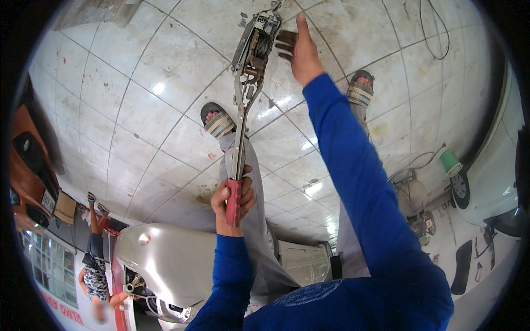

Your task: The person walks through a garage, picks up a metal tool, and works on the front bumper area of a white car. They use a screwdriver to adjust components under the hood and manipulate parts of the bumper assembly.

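Wide tiled floor (154,105) fills the view, white tiles with grime along the joints, and the person stands over it in grey trousers and strapped sandals, feet planted well apart. At the right edge sits a pale car body (491,182) with a small wheel, a green-capped roll (450,161) just beside it; low on the left, a silver vehicle panel (165,259), and another person crouches further left. Now to the action: a long lever hoist (245,99), a hand winch with a red grip and a ratchet head, hangs between the feet, handle low, head far out over the floor. The left hand (233,199) is wrapped tight around the red grip, carrying the tool. The right hand (295,48) is stretched out in a blue sleeve, fingers spread and open, just beside the ratchet head and, as far as I can tell, not quite touching it. This reads as the set-up step: tool held steady, free hand going for the mechanism. The next move likely calls for that open hand to close on the head or its pawl while the left keeps the handle from swinging.
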The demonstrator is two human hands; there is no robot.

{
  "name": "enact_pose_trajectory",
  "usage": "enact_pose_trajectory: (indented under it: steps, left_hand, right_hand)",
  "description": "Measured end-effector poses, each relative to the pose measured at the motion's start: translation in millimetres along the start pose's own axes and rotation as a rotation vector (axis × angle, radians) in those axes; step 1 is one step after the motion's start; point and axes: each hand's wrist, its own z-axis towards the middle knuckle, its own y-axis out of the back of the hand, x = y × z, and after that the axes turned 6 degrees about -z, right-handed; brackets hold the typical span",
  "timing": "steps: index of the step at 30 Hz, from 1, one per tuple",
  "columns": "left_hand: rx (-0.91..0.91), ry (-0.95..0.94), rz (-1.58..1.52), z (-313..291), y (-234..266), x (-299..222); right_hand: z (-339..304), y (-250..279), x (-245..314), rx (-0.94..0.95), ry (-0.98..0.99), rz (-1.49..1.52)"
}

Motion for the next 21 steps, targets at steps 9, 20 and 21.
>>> enact_pose_trajectory:
  steps: [9,20,21]
  left_hand:
    - [0.01,0.008,-0.119,-2,10,-8]
    - [-0.093,0.003,-0.065,-2,1,-14]
    - [-0.113,0.008,-0.045,-2,1,-14]
  right_hand:
    - [28,-29,19,0.146,-0.116,0.174]
    - [21,-60,33,0.077,0.111,0.424]
    - [18,-60,36,0.075,0.165,0.422]
